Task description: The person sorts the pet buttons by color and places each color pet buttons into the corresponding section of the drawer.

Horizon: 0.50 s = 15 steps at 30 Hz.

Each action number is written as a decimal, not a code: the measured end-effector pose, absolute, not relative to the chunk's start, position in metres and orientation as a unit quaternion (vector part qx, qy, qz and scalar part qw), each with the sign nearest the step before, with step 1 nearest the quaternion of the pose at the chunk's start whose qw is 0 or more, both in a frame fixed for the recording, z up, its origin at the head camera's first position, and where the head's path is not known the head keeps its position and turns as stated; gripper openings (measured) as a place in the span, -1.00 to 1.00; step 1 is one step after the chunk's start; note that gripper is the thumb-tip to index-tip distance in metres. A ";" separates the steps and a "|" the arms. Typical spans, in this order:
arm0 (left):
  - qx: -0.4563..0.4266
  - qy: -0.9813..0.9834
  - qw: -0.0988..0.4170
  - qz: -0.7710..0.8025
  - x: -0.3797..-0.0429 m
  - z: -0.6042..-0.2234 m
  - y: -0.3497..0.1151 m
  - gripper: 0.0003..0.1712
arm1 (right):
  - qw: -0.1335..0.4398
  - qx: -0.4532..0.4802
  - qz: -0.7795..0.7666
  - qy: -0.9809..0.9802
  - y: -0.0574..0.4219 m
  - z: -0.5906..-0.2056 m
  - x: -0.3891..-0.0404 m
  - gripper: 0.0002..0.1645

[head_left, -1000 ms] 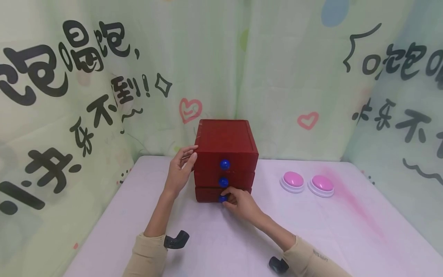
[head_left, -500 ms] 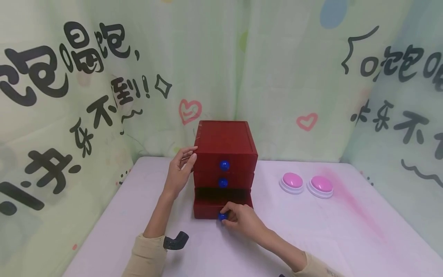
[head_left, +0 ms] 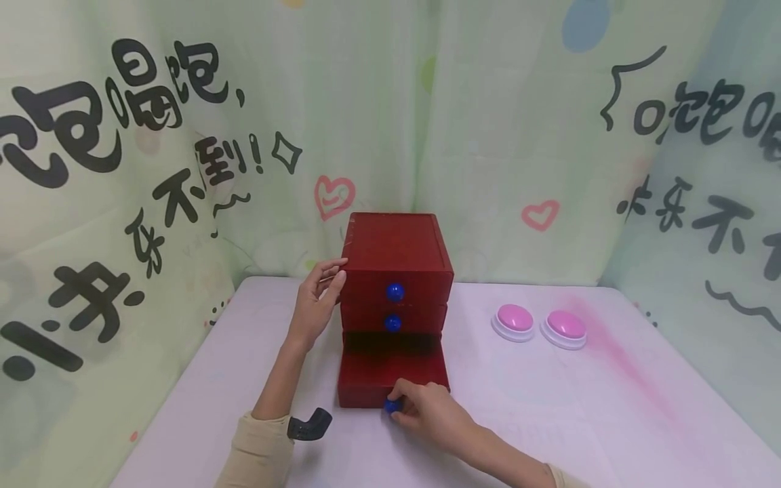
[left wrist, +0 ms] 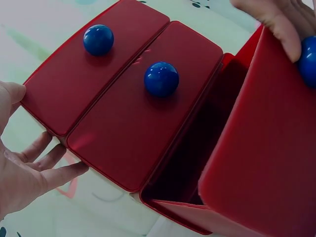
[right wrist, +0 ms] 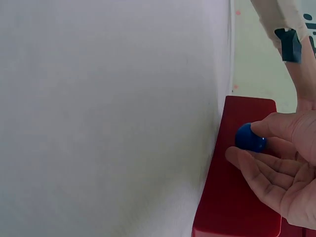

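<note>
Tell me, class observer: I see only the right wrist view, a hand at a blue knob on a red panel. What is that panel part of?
Observer: The bottom drawer of a red three-drawer chest, pulled out.
Operator: Where is the other hand?
Observer: The left hand rests flat against the chest's left side.
Operator: The other drawers?
Observer: Top drawer and middle drawer sit closed.
Operator: Anything beside the chest?
Observer: Two pink buttons on the table.

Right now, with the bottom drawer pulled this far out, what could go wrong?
The bottom drawer looks far out; pulled further by its blue knob, it may leave the red chest and drop. The right hand only pinches the small round knob and could slip. The left hand just rests against the chest's side, so it might slide.
</note>
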State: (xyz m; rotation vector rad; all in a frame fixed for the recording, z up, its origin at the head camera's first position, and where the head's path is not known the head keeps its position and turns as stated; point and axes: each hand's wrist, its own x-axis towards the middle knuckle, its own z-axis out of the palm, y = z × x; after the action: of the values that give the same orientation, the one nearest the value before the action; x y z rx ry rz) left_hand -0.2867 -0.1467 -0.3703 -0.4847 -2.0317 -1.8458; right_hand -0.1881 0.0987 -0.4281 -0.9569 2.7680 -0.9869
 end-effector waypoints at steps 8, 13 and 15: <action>-0.171 -0.718 0.177 -0.651 -0.288 -0.371 -0.148 -0.59 | 0.043 -0.312 -0.312 0.896 0.102 -0.421 -0.182 -0.75; -0.172 -0.718 0.178 -0.650 -0.288 -0.371 -0.147 -0.60 | 0.004 -0.334 -0.342 0.879 0.109 -0.409 -0.180 -0.68; -0.172 -0.718 0.177 -0.651 -0.288 -0.372 -0.146 -0.60 | -0.035 -0.349 -0.364 0.863 0.111 -0.401 -0.178 -0.67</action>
State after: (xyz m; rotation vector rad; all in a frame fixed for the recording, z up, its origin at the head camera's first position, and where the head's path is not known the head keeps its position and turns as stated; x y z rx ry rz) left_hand -0.2882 -0.1462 -0.3720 -0.4862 -2.0308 -1.8426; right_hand -0.1785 0.1110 -0.4006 -1.1205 2.7731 -1.1711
